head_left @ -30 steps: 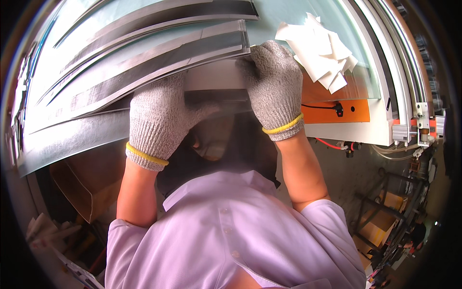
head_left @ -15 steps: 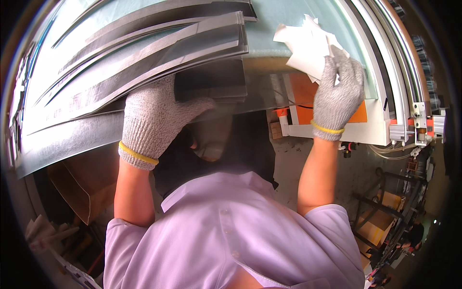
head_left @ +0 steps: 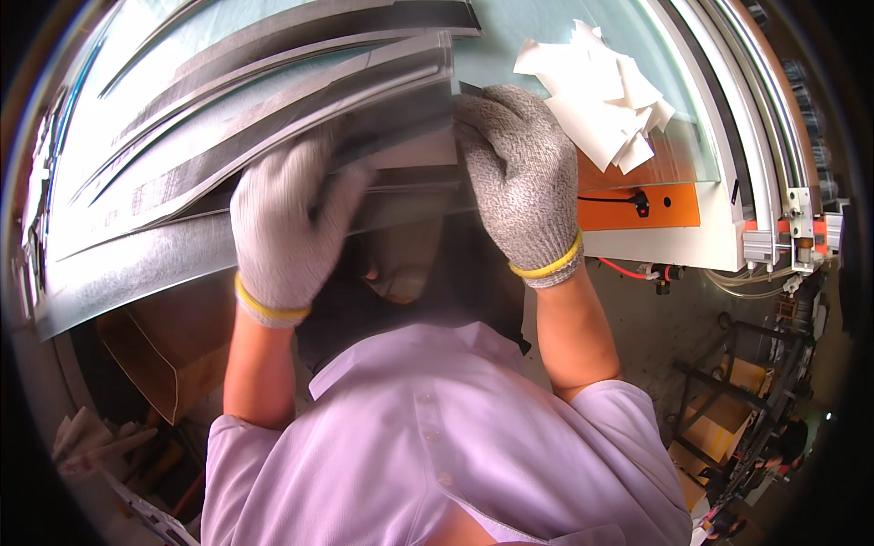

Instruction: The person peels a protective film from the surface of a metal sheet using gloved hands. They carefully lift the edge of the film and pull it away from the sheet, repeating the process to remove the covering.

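My left hand [head_left: 287, 218], in a pale knit glove with a yellow cuff, is at the near side of a stack of long, dark, flat strips [head_left: 391, 105]. It grips the near strips between thumb and fingers, though motion blurs it and the strips hide part of the fingers. My right hand [head_left: 528, 173], in a matching grey glove, is closed at the right end of these strips, fingertips partly hidden. Crumpled white paper [head_left: 605, 100] lies on the glass tabletop [head_left: 496, 55], to the right of my right hand.
More dark strips [head_left: 328, 23] lie farther back on the glass. A white frame with an orange panel [head_left: 674, 205] and metal rails [head_left: 728, 91] borders the right. Below the table edge stand an open cardboard box [head_left: 168, 350] at left and a black metal rack [head_left: 728, 391] at right.
My right hand has let go of the white paper and moved left to the strips' end. My left hand has shifted slightly, and the near strips have moved with it.
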The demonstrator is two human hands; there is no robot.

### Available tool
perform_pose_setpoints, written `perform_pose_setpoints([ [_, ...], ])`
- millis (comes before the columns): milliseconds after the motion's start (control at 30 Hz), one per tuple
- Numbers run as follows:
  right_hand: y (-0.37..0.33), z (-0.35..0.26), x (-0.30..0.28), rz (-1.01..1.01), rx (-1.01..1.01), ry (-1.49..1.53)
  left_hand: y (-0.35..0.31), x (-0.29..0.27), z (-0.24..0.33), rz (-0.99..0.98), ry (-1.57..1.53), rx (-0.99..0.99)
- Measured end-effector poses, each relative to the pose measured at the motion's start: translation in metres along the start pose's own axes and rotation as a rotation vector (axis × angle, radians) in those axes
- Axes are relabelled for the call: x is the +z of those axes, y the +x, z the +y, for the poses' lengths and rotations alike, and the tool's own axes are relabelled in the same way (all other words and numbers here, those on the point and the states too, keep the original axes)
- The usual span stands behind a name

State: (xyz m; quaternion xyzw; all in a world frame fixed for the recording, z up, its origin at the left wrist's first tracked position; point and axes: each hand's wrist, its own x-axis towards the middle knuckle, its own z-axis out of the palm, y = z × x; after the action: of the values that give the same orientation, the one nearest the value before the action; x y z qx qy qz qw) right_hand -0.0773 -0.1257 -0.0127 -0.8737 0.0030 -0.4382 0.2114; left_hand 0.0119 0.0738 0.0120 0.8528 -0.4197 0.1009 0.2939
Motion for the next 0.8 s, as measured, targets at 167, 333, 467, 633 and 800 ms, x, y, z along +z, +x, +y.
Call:
perform_pose_setpoints([
  [167, 0.009, -0.007, 0.002, -0.024, 0.061, 0.071, -0.007, 0.013, 0.024, 0.118, -0.164, 0.539],
  [333, 0.003, 0.000, -0.003, 0.009, 0.134, 0.111, 0.007, 0.034, 0.030, -0.081, 0.036, 0.082],
  [467, -0.002, -0.009, -0.006, 0.011, 0.414, 0.139, 0.014, 0.026, 0.024, -0.077, 0.070, 0.120],
  [633, -0.010, -0.003, -0.002, 0.024, 0.398, 0.098, 0.016, 0.028, 0.016, -0.071, 0.068, 0.174],
  [800, -0.010, -0.002, -0.003, -0.013, 0.317, -0.026, 0.014, 0.030, 0.016, -0.095, -0.002, 0.140],
])
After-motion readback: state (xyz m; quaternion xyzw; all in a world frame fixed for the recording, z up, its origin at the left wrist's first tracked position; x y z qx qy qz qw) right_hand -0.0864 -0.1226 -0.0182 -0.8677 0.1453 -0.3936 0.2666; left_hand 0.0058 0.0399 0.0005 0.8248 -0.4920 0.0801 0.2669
